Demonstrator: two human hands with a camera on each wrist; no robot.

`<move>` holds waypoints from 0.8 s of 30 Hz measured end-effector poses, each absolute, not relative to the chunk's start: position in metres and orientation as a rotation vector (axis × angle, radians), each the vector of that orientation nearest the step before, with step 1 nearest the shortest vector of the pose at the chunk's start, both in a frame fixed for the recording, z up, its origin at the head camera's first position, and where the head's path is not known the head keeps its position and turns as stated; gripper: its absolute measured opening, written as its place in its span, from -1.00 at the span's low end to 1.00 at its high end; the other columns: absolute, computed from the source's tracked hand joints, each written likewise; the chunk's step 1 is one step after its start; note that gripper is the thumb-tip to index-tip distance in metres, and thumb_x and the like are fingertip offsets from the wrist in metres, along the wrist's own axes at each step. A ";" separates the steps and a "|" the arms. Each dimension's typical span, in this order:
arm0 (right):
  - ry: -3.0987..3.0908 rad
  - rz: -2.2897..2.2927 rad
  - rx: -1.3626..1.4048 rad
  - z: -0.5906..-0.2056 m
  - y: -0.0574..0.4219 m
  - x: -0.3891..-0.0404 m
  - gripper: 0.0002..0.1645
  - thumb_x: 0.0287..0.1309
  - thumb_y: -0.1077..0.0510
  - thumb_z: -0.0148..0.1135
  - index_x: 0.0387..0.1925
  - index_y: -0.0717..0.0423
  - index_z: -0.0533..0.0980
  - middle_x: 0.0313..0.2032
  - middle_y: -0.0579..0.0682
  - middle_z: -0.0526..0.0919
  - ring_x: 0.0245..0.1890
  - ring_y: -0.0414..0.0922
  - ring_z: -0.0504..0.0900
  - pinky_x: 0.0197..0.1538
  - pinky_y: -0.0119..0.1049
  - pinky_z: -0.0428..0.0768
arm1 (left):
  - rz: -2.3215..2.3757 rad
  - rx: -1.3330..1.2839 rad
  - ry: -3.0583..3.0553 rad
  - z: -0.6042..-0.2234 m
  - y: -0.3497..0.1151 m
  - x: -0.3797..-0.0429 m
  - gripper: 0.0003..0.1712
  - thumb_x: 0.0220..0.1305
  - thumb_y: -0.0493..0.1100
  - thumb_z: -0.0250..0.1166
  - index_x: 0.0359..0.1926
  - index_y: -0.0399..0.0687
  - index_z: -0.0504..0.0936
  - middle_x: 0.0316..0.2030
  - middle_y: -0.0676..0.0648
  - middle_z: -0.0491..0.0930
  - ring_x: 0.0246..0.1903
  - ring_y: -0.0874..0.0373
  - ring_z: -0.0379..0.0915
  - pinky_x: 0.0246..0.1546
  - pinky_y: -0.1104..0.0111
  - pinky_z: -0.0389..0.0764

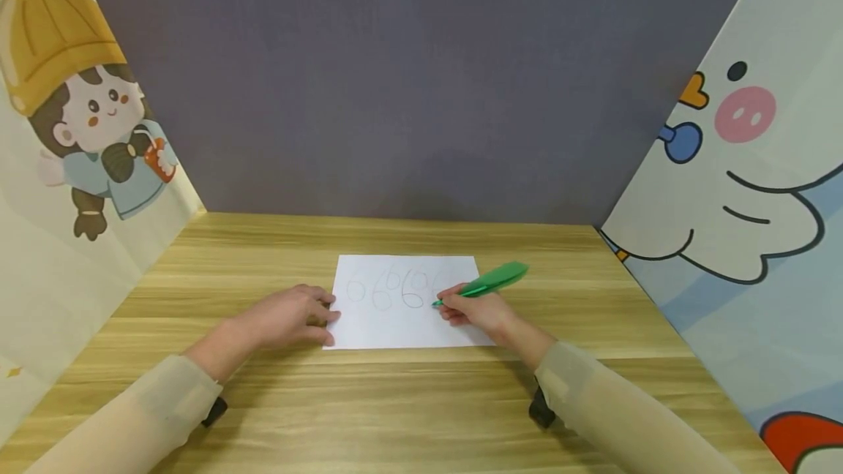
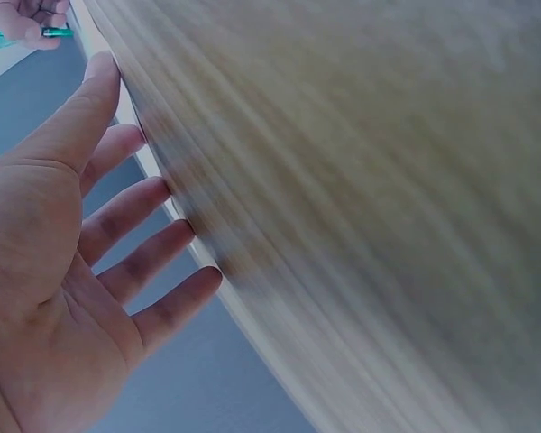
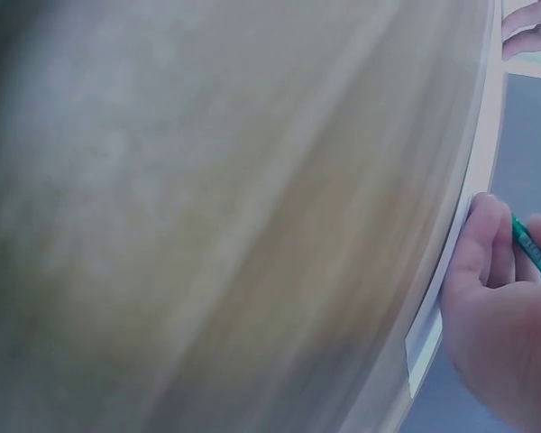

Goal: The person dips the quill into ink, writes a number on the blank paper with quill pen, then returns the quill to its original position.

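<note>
A white sheet of paper (image 1: pixel 388 331) lies on the wooden table, with a row of thin, rounded, 6-like outlines drawn across it. My right hand (image 1: pixel 477 313) pinches a green feather-topped pen (image 1: pixel 497 280), its tip at the paper right of the darkest outline. The plume leans up to the right. In the right wrist view the green barrel (image 3: pixel 534 251) shows between thumb and fingers. At the sheet's left edge, the spread fingers of my left hand (image 1: pixel 296 317) rest on the paper's border. The left wrist view shows those fingers (image 2: pixel 176 302) extended and apart.
The wooden table (image 1: pixel 369 415) runs back to a grey upright panel (image 1: pixel 408 93). Cartoon-printed walls flank it, with a child figure (image 1: pixel 105 115) on the left and a white character (image 1: pixel 757 189) on the right. Black devices (image 1: pixel 542 409) sit at both wrists.
</note>
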State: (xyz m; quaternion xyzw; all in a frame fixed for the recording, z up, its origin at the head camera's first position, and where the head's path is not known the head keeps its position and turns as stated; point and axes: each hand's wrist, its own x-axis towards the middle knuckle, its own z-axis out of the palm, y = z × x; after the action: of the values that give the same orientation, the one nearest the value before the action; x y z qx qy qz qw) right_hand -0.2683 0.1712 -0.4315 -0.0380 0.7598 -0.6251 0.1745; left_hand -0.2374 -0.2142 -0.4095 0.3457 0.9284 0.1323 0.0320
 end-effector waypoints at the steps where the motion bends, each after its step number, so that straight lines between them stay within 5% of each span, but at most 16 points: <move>1: 2.157 -1.773 -0.103 -0.432 0.171 -0.268 -0.59 0.56 0.25 0.26 0.24 0.49 0.62 -0.13 0.15 0.87 -0.20 -0.22 0.82 -0.06 -0.37 0.83 | 0.410 1.057 2.857 -0.409 -0.214 -0.237 -0.38 0.36 0.21 0.53 0.21 -0.14 0.82 0.35 -0.33 0.66 0.36 -0.34 0.58 0.43 -0.20 0.59; 24: 2.230 -1.752 -0.087 -0.434 0.170 -0.268 -0.59 0.59 0.20 0.26 0.25 0.43 0.65 -0.06 0.15 0.88 -0.23 -0.25 0.78 -0.17 -0.44 0.75 | 0.403 1.077 2.857 -0.410 -0.215 -0.238 -0.36 0.36 0.21 0.52 0.23 -0.15 0.81 0.35 -0.31 0.66 0.35 -0.32 0.59 0.41 -0.19 0.61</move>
State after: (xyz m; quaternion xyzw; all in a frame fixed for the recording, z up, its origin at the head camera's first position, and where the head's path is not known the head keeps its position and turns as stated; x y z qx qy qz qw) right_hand -0.2684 0.1697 -0.4335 -0.0303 0.7768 -0.6104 0.1517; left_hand -0.2376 -0.2149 -0.4104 0.3496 0.9272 0.1307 0.0310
